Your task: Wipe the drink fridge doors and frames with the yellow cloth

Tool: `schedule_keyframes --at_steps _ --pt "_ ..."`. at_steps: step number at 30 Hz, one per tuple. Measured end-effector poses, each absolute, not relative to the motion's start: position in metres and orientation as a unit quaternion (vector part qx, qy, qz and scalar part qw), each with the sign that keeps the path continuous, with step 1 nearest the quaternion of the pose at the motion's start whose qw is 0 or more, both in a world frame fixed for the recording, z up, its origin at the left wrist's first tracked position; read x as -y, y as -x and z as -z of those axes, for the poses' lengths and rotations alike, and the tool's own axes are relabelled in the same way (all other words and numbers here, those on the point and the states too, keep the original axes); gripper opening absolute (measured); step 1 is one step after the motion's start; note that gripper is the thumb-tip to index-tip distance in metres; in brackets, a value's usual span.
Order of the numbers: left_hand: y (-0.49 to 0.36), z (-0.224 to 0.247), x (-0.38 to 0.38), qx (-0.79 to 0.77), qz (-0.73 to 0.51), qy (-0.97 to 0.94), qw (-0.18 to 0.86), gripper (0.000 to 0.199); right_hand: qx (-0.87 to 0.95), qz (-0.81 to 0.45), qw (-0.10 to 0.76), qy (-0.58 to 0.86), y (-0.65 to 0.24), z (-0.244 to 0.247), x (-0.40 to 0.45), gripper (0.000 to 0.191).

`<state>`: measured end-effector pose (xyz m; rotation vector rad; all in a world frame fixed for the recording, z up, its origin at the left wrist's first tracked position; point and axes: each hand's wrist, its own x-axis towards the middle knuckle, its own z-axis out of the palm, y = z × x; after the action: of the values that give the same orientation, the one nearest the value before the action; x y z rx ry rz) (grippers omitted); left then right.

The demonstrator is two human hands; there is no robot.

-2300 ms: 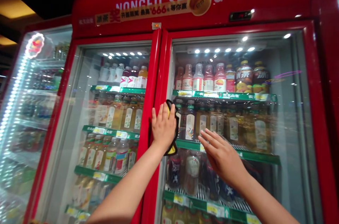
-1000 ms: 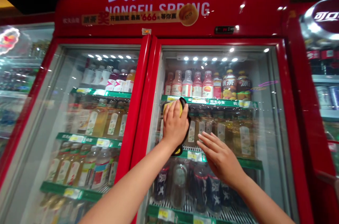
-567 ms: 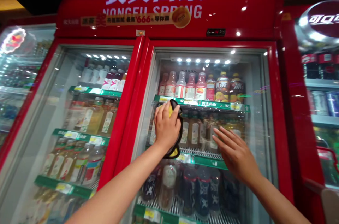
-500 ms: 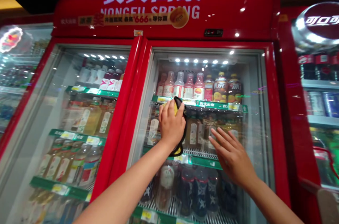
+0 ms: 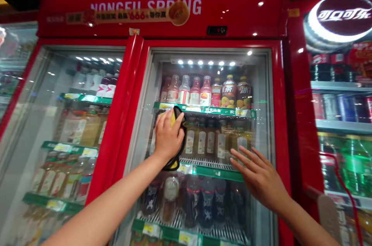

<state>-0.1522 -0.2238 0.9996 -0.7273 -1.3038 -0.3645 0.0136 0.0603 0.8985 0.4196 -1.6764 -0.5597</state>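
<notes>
My left hand [image 5: 169, 134] is pressed toward the right glass door [image 5: 203, 54] of a red drinks fridge. Its fingers are bent over a yellow cloth with black edging [image 5: 176, 160], held flat against the pane at the height of the second shelf. My right hand [image 5: 260, 178] is lower and to the right, fingers stretched and spread, holding nothing. It is close to the same pane; whether it touches the glass I cannot tell. Behind the door, pink bottles [image 5: 195, 91] stand on the top shelf and dark bottles [image 5: 207, 203] on a lower one.
A red upright frame [image 5: 116, 137] divides this door from the left glass door [image 5: 55, 122], with bottles on its shelves. At right stands another drinks fridge with a round lit sign [image 5: 343, 17], cans [image 5: 350, 106] and green bottles [image 5: 356, 164].
The camera view has swung to the right, so the fridge sits farther left. My left hand has slid slightly left on the door with the cloth; my right hand has moved right across it.
</notes>
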Motion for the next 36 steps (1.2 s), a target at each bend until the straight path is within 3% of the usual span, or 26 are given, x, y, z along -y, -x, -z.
schedule_keyframes --at_steps 2,5,11,18,22,27,36 --pt "0.139 -1.002 0.192 0.577 0.179 0.326 0.727 0.053 0.731 0.229 0.617 -0.18 -0.014 -0.9 -0.057 0.051" --pt "0.123 -0.983 0.167 0.554 0.101 0.406 0.72 0.057 0.741 0.226 0.604 -0.188 -0.017 -0.899 -0.054 0.049" --pt "0.13 -0.951 0.206 0.493 -0.086 0.554 0.665 0.051 0.739 0.261 0.575 -0.234 -0.039 -0.896 -0.087 0.044" --pt "0.104 -0.993 0.133 0.585 0.17 0.347 0.713 0.048 0.74 0.22 0.597 -0.217 -0.051 -0.907 -0.114 0.043" --pt "0.09 -0.984 0.102 0.536 0.071 0.433 0.722 0.048 0.747 0.22 0.584 -0.23 -0.053 -0.903 -0.113 0.042" --pt "0.101 -0.961 0.135 0.447 -0.114 0.579 0.672 0.047 0.731 0.286 0.567 -0.248 -0.064 -0.9 -0.134 0.046" --pt "0.076 -1.001 0.062 0.541 0.101 0.431 0.715 0.047 0.716 0.304 0.581 -0.24 -0.073 -0.915 -0.15 0.041"
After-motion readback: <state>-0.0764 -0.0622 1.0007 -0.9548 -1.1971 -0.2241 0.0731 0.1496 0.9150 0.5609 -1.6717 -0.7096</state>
